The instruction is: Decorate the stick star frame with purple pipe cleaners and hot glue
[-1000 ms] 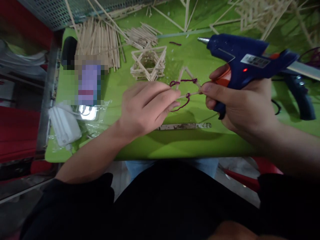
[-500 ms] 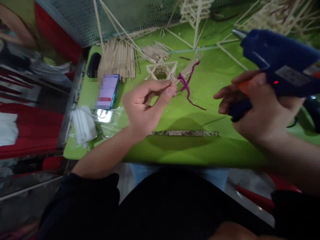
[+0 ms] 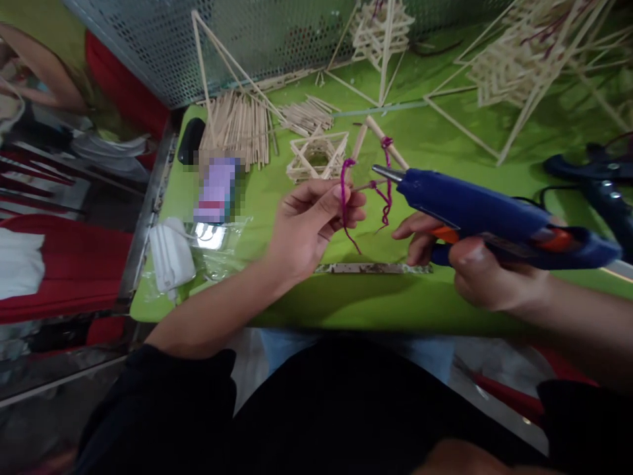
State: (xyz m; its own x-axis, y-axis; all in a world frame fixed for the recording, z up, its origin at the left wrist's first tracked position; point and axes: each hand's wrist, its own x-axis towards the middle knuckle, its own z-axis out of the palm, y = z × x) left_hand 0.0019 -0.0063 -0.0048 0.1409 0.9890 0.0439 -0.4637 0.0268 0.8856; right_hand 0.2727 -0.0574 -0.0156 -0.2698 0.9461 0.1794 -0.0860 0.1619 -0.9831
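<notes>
Between thumb and fingers, my left hand (image 3: 314,224) pinches a small frame of thin wooden sticks (image 3: 388,142), spread apart at angles. Purple yarn (image 3: 345,211) is knotted on the sticks, and its loose ends hang down. My right hand (image 3: 462,254) is wrapped round the handle of a blue hot glue gun (image 3: 475,204) with an orange trigger. Its metal nozzle points left, close to the yarn-tied sticks; whether it touches them I cannot tell. Behind my left hand, a star-shaped stick piece (image 3: 319,155) rests on the green table (image 3: 277,310).
Bundles of loose sticks (image 3: 240,128) lie at the back left beside a phone (image 3: 217,188) and a white adapter (image 3: 172,254). Tall stick structures (image 3: 514,72) stand at the back right. A flat speckled strip (image 3: 366,268) lies near the front edge. Dark pliers-like tools (image 3: 598,185) are at right.
The sticks in my left hand have spread apart from a close bundle, showing several yarn knots. My right hand has brought the glue gun left and down, its nozzle now near the sticks.
</notes>
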